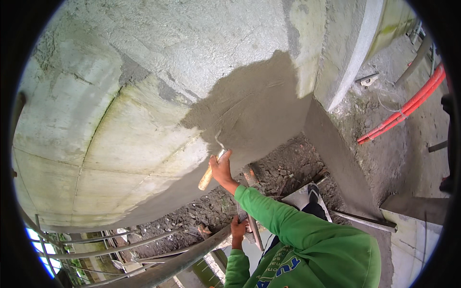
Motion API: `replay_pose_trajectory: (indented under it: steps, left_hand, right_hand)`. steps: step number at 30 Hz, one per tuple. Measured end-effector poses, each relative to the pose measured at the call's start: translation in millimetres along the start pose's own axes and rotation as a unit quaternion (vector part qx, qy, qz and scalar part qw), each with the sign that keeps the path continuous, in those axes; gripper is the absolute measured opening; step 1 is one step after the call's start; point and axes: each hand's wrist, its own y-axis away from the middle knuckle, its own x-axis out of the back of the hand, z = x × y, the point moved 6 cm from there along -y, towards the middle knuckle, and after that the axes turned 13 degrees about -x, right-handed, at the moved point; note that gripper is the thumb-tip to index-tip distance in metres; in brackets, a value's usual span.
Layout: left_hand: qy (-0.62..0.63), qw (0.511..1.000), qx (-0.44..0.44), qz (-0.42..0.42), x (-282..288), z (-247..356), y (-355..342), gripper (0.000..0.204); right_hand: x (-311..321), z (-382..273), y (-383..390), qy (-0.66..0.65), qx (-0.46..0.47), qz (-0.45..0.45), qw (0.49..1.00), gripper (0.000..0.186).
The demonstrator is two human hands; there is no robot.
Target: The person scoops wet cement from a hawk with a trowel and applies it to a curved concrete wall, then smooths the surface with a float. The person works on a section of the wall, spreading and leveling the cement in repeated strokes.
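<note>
My right hand [221,169] is closed around the wooden handle of a trowel [205,178], arm stretched forward. The bent metal neck of the trowel points up at a wall [129,153]. Its blade cannot be told apart from the dark, wet-looking mortar [261,103] spread over the wall's lower part. Lower down, my left hand [238,229] is closed next to a narrow wooden plank [255,234] and the end of a thick metal pipe [192,258]. What it grips is hard to make out. Both arms wear green sleeves.
Rough soil and rubble [213,207] lie along the wall's foot. My dark shoe [313,193] rests on a pale board [297,198]. Scaffold poles [120,248] cross at lower left. Red conduits [408,108] run at right, past a low mortar-faced ledge [336,149].
</note>
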Motion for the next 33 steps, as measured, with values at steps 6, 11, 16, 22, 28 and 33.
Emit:
replay_pose_trajectory:
  steps: [6, 11, 16, 22, 28, 33]
  left_hand:
    - [0.07, 0.997, -0.008, 0.021, 17.0, -15.2, -7.2, 0.016]
    - [-0.019, 0.999, -0.002, -0.039, 12.8, -39.1, -18.1, 0.026]
    - [-0.134, 0.988, -0.047, -0.054, 14.3, -84.7, -19.7, 0.032]
    - [-0.07, 0.994, 0.031, -0.074, -6.0, -76.8, -19.2, 0.028]
    - [-0.099, 0.994, 0.037, -0.042, 3.3, -67.3, -2.6, 0.018]
    - [-0.016, 0.998, 0.061, 0.028, 11.0, -70.2, 25.8, 0.015]
  right_hand:
    - [30.9, 9.9, 94.8, -0.117, -0.09, -0.08, 0.986, 0.043]
    - [91.7, -18.4, 51.1, 0.189, 0.095, -0.056, 0.976, 0.029]
    - [125.4, -45.0, 4.6, 0.29, 0.169, -0.085, 0.938, 0.033]
    - [160.2, -85.2, -67.5, 0.407, 0.395, -0.094, 0.818, 0.031]
    - [269.3, -108.0, -148.3, 0.522, 0.298, 0.073, 0.796, 0.03]
    - [371.2, -73.8, -95.0, 0.474, 0.121, 0.08, 0.869, 0.034]
